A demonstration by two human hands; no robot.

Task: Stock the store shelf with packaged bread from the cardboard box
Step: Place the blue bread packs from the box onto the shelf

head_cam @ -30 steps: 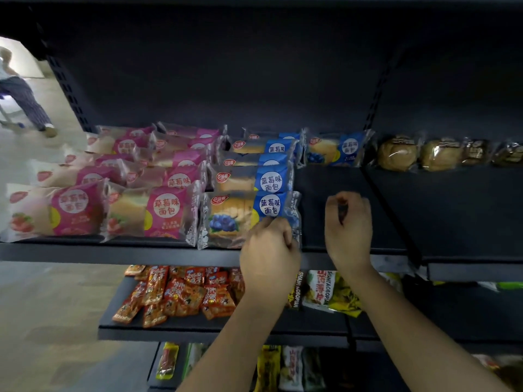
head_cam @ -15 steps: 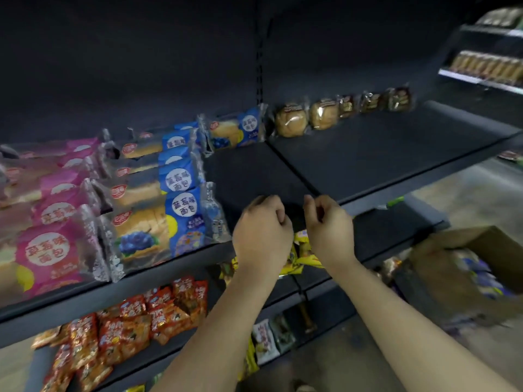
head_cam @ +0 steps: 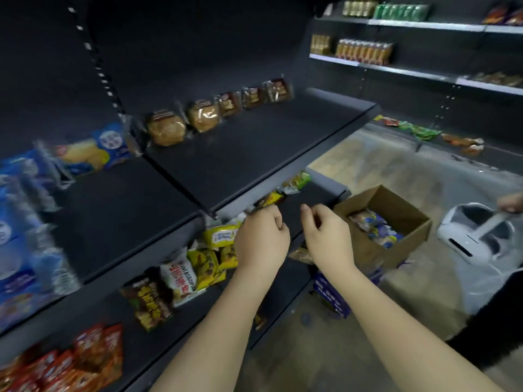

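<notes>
Since half a second ago your view has swung to the right. The pink packets have left the frame, and the cardboard box now sits in full at centre right instead of at the edge. Your hands have come off the shelf lip and now hang lower, at the middle of the frame, in front of the tier below.

Your left hand shows its back, with the fingers loosely curled under and gripping nothing. Your right hand, just beside it but apart, has the thumb raised and the fingers loosely bent, also empty.

The packaged bread lies inside the open box on the floor, just right of your right hand. More blue bread packets, blurred, fill the shelf at the left edge. Round buns line its back at upper centre. Yellow snack packets lie on the lower tier beside your left wrist. At the right edge, another person's hand holds a white appliance.
</notes>
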